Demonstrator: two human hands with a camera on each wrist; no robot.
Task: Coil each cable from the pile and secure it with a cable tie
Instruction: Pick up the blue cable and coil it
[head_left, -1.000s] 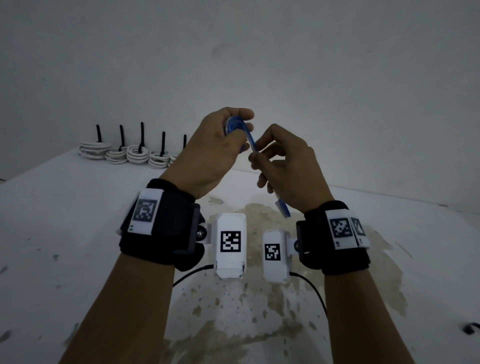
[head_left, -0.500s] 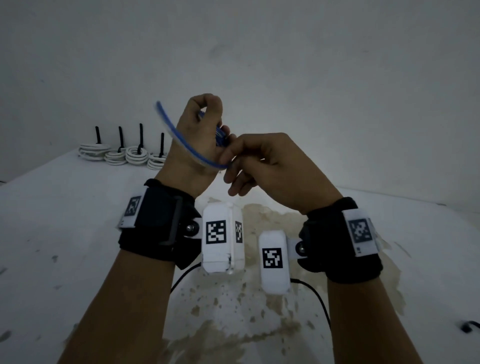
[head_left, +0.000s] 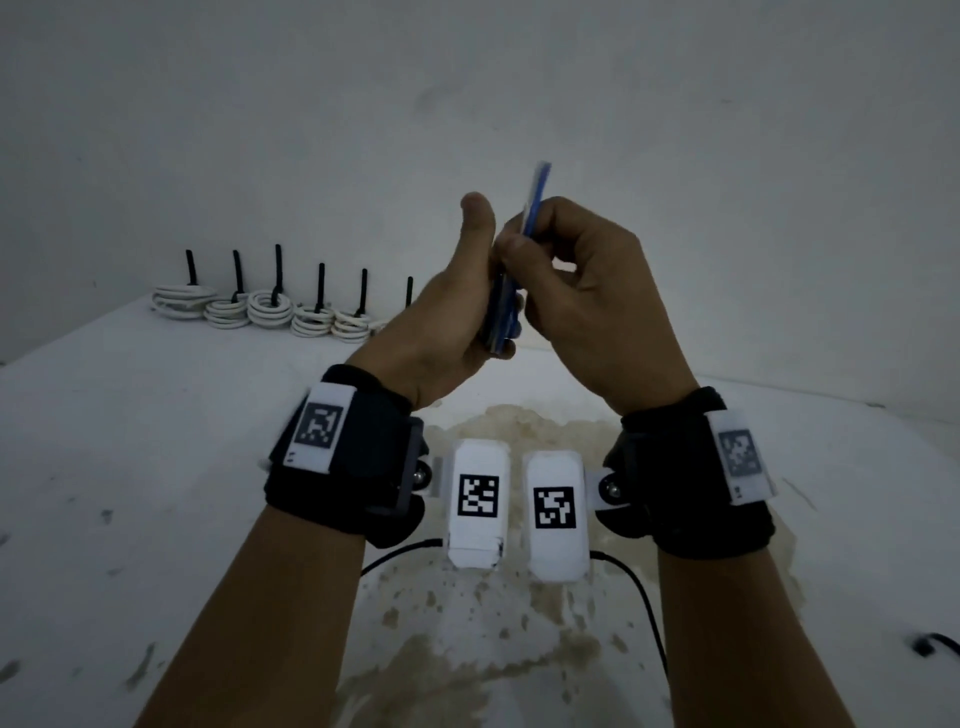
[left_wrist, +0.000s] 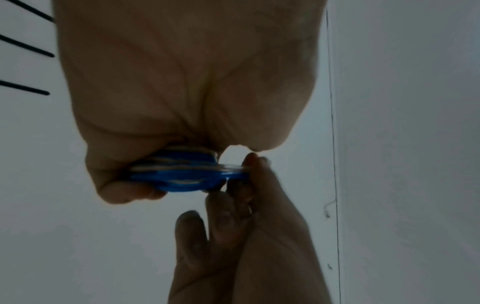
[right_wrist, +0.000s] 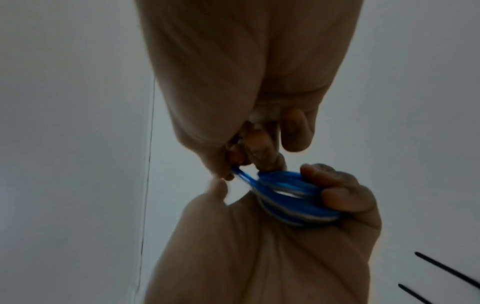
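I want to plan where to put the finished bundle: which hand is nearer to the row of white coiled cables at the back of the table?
Left. The left hand is raised just right of the white coiled cables; the right hand is farther right, beyond it.

Two hands are up, the left hand (head_left: 441, 317) and the right hand (head_left: 587, 291), with one blue cable (head_left: 506, 317) between them. At the tabletop's (head_left: 130, 426) far edge lie five white coils (head_left: 270, 309) in plain sight, and six black ties (head_left: 278, 267) stand upright; the sixth tie's coil is hidden behind the left hand. Each wrist wears one black band (head_left: 358, 457), two in all, and four square-patterned tags (head_left: 479, 496) show.
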